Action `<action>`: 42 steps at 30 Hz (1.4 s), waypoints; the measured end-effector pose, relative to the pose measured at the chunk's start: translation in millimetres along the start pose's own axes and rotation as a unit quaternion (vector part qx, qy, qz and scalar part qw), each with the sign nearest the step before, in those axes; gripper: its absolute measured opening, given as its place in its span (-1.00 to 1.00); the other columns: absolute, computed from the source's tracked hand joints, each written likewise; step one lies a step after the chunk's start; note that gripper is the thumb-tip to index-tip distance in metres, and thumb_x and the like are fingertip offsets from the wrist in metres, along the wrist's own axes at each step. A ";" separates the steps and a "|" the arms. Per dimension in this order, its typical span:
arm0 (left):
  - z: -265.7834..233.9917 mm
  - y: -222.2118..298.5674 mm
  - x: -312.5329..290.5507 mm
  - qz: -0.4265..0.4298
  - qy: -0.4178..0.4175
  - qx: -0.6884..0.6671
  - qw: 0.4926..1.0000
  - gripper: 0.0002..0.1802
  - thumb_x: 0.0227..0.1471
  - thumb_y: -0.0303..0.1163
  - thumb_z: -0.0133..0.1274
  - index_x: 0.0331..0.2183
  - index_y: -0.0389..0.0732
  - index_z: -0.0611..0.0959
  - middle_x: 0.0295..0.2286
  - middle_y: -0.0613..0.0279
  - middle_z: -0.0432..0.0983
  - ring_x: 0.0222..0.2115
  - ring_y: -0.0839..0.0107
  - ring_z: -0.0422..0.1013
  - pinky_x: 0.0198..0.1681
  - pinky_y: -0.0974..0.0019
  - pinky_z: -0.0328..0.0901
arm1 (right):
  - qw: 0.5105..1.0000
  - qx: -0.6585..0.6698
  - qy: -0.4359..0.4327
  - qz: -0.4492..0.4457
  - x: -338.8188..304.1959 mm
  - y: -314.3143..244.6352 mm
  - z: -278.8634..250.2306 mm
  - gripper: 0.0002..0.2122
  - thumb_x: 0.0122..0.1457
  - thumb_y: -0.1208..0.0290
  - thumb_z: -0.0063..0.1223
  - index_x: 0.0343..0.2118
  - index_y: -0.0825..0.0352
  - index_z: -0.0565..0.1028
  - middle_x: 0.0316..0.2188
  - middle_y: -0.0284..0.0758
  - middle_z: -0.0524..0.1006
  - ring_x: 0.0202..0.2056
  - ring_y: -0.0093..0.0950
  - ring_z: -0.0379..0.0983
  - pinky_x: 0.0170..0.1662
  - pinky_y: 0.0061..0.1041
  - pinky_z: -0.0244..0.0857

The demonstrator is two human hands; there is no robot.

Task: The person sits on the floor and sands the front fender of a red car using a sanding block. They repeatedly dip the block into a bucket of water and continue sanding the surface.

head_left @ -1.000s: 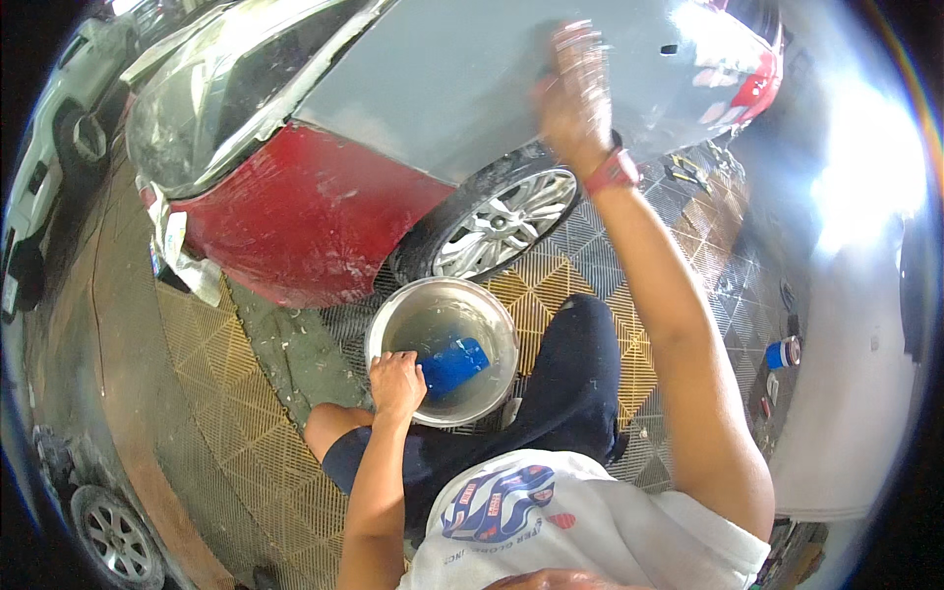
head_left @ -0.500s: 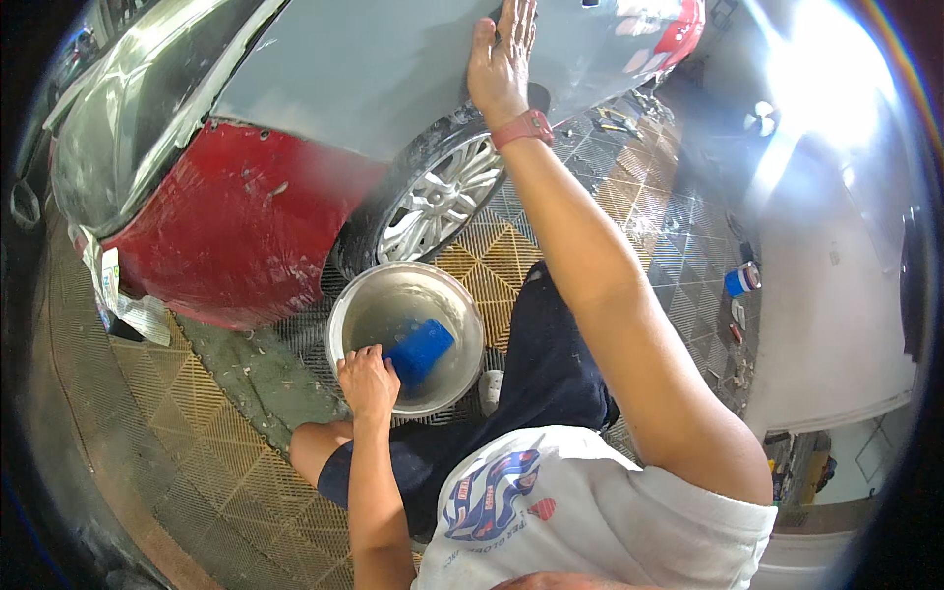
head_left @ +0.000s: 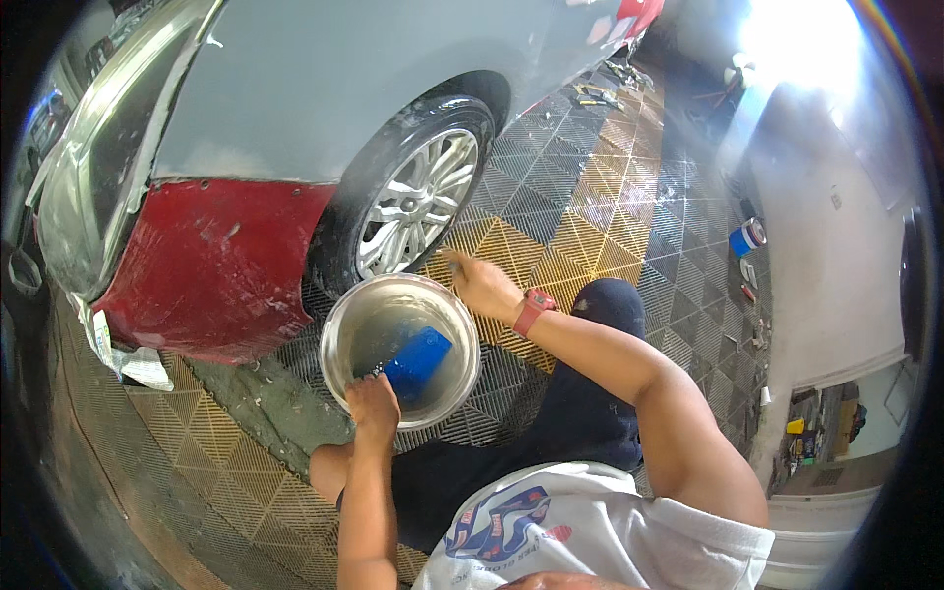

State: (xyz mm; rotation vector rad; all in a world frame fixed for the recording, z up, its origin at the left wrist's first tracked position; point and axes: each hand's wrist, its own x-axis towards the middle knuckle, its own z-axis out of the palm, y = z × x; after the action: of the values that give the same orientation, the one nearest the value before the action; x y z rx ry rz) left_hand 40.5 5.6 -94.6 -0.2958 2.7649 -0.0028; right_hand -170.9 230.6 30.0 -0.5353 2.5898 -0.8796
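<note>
A round pale basin with cloudy water stands in front of me by the wheel. In it lies a flat blue rectangular piece, partly under the water. My left hand reaches over the basin's near left rim, its fingers closed at the blue piece's left end; the fingertips are partly hidden. My right hand, with a red watch on its wrist, hangs just off the basin's right rim. Its fingers are curled and blurred, and a small dark bit shows at the tips, too unclear to name.
A car panel in grey above a red bumper rises ahead, with a silver-spoked wheel beside the basin. Ribbed floor tiles lie around. A blue can stands at the right, and tools lie farther back.
My right hand has left the grey panel and come down toward me, to the basin's right rim. My left hand stays at the blue piece, its fingers lower in the basin.
</note>
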 end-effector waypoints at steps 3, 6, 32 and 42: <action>-23.9 28.3 45.5 0.115 -0.240 -0.008 0.964 -0.57 0.36 -0.01 0.18 0.03 -0.08 0.85 0.04 0.01 0.76 0.13 0.01 0.64 0.28 -0.10 0.42 | 0.995 -0.018 -0.091 -0.044 3.1 58.1 39.6 -0.44 0.43 0.07 0.17 0.29 0.41 0.48 -0.08 0.14 0.72 -0.03 0.14 0.68 0.13 0.03 0.52; 50.7 20.3 108.0 0.077 -0.273 -0.115 0.952 -0.46 0.30 0.04 0.23 0.13 -0.08 0.82 0.17 -0.08 0.68 0.24 -0.05 0.58 0.29 -0.10 0.44 | 0.995 -0.029 -0.050 -0.078 13.8 59.8 61.7 -0.21 0.22 -0.04 0.44 0.33 0.39 0.33 -0.10 0.15 0.71 -0.04 0.16 0.70 0.11 0.01 0.56; -373.1 191.2 99.1 -0.052 0.413 0.020 0.909 -0.66 0.30 -0.27 0.30 0.07 -0.10 0.77 0.11 0.10 0.68 0.16 -0.02 0.55 0.22 -0.12 0.39 | 0.970 0.177 -0.100 -0.134 161.8 188.7 -59.4 -0.58 0.07 0.23 0.40 0.00 0.28 0.68 -0.29 0.00 0.74 -0.22 0.01 0.73 -0.11 -0.06 0.58; -598.1 178.3 257.7 0.082 0.571 0.318 0.753 0.05 0.34 0.40 -0.01 0.60 0.07 0.16 0.58 0.31 0.07 0.59 0.18 -0.02 0.66 -0.17 -0.18 | 0.983 0.136 -0.064 -0.105 238.3 261.8 -125.6 -0.63 0.10 0.19 0.31 -0.09 0.28 0.73 -0.24 0.01 0.76 -0.14 0.03 0.72 -0.04 -0.05 0.56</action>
State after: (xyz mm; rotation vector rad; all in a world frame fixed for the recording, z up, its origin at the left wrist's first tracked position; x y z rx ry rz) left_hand -441.5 105.8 367.5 0.2523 3.6259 -1.5273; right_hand -494.4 377.6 -91.6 -0.7669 2.2780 -1.2030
